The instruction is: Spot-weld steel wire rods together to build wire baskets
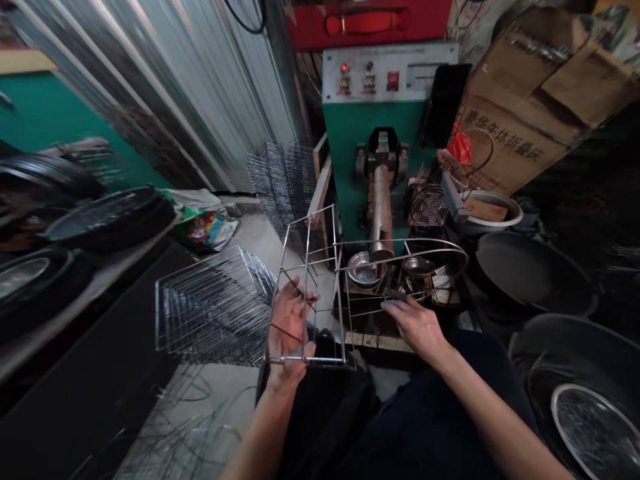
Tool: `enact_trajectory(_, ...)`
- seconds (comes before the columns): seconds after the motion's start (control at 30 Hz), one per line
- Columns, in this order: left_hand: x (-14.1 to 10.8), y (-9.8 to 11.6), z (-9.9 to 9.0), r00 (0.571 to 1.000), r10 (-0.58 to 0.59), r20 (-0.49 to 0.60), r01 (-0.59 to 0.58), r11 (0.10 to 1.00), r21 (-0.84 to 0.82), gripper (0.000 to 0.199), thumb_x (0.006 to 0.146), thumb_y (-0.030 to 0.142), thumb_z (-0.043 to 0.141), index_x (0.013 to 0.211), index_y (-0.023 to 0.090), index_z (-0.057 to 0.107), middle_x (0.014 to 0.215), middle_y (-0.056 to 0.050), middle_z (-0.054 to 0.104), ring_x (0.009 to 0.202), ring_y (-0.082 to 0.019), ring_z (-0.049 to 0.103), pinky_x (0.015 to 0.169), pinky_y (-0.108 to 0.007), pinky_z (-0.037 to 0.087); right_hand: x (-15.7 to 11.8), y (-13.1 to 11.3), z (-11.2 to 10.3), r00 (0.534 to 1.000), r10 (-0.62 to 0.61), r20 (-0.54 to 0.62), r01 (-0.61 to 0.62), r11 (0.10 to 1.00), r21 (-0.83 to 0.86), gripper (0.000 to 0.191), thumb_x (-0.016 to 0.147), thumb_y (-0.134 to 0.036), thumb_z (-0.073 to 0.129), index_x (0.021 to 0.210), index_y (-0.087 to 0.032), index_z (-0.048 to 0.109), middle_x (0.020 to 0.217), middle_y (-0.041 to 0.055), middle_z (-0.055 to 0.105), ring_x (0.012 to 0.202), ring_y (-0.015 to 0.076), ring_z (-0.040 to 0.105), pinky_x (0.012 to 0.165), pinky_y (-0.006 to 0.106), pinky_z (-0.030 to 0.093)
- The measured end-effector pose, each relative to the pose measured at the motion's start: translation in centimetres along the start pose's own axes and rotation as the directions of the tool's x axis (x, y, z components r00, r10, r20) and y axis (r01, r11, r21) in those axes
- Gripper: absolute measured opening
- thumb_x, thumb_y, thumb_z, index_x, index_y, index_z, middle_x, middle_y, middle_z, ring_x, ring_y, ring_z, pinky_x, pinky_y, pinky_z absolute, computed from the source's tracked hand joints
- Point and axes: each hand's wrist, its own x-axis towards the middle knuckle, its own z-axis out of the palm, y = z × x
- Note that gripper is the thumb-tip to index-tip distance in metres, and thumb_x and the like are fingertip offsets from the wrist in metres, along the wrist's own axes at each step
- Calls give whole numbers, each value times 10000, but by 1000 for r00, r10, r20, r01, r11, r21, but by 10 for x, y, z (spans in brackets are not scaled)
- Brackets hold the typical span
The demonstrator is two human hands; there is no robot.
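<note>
A bare metal wire frame (307, 255) is held up in front of me, with a squared end to the left and a long rounded loop (440, 242) reaching right. My left hand (290, 327) is closed around the wires of the squared end, palm partly behind them. Under the loop, my right hand (417, 327) has its fingers together on a lower wire of the same frame. Behind the loop stands a green machine (345, 180) with a thick metal cylinder (381, 207) pointing toward me.
Stacked wire racks (210, 303) lie on the floor at left, with another stack (280, 177) farther back. Loose wires (190, 427) cover the floor below. Round black pans (535, 273) stand at right. Near the machine are a small fan (429, 205), a metal bowl (363, 269) and a cardboard box (510, 147).
</note>
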Motion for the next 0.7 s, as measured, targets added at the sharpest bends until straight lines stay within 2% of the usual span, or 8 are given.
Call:
enact_trajectory(0.13, 3, -3, -2, 1000, 22, -14, -22, 1000, 22, 795, 668, 761, 759, 1383, 463, 582, 1352, -46, 595, 1174, -332, 635, 1088, -597, 542, 7, 4, 1, 999, -15, 33, 16, 999, -33, 442, 904, -7, 572, 1252, -238, 718, 1142, 66, 785, 1187, 262, 680, 865, 331, 632)
enact_trajectory(0.27, 11, -17, -13, 999, 32, -1, -32, 999, -8, 879, 592, 732, 821, 1384, 433, 587, 1280, -64, 623, 1178, -342, 627, 1065, -578, 564, 13, 9, -2, 999, -10, 32, 11, 1000, -24, 421, 919, -30, 573, 1255, -240, 714, 1137, 66, 784, 1206, 260, 664, 857, 317, 627)
enact_trajectory(0.4, 18, -28, -19, 999, -3, -37, 2, 1000, -27, 838, 560, 755, 829, 1303, 421, 633, 1314, -67, 609, 1084, -327, 652, 979, -574, 603, 18, 14, -2, 1000, -18, -11, 18, 1000, 8, 438, 920, -15, 544, 1247, -247, 721, 1119, 67, 784, 1201, 242, 659, 895, 320, 617)
enact_trajectory(0.47, 19, -24, -16, 998, -8, -56, 6, 999, -34, 835, 564, 743, 836, 1304, 412, 635, 1313, -66, 603, 1089, -316, 648, 989, -553, 597, 21, 15, -2, 999, -34, -18, 34, 999, 9, 446, 909, -4, 538, 1239, -240, 724, 1107, 70, 784, 1189, 249, 662, 890, 330, 618)
enact_trajectory(0.6, 17, -1, 0, 993, 55, -102, -64, 995, -83, 804, 606, 702, 848, 1320, 389, 653, 1251, -67, 603, 1141, -298, 612, 1036, -494, 569, 28, 16, -4, 998, -58, -23, 58, 998, 16, 480, 892, 21, 525, 1244, -239, 722, 1112, 72, 783, 1199, 250, 655, 924, 346, 610)
enact_trajectory(0.7, 18, 12, 7, 992, 54, -112, -63, 995, -78, 769, 633, 673, 861, 1322, 395, 662, 1243, -54, 605, 1158, -293, 605, 1058, -481, 555, 33, 17, -6, 997, -76, -33, 77, 997, 30, 459, 911, 5, 525, 1249, -233, 723, 1115, 74, 784, 1194, 256, 657, 930, 358, 611)
